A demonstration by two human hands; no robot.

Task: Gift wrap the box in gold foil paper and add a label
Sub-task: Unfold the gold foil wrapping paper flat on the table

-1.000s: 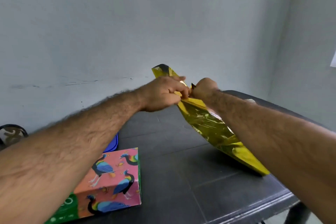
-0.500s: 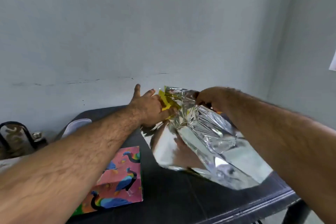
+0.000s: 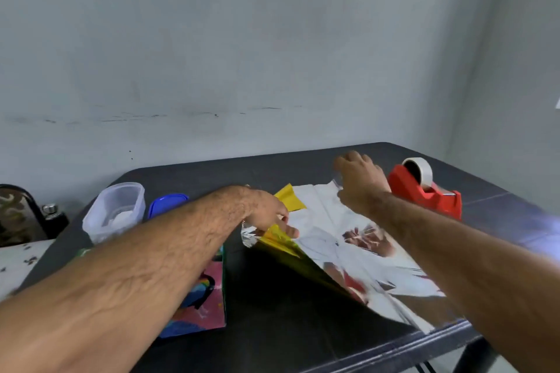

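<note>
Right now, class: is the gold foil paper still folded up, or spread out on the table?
Mostly spread: the gold foil paper lies opened silver side up on the table, one gold corner turned over by the left hand.

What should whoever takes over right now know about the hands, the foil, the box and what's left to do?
Left hand: pinches the near-left edge of the foil sheet.
Right hand: fingers curled on the sheet's far edge, apparently holding it, beside the red tape dispenser.
Foil sheet: spread on the dark table, silver side up, gold showing at the folded-over left edge and far corner.
Peacock-print box: unwrapped, left of the sheet, partly hidden under the left forearm.
Done: sheet opened out.
Left: flatten it, set the box on it, fold, tape, add the label. No label is in view.
</note>
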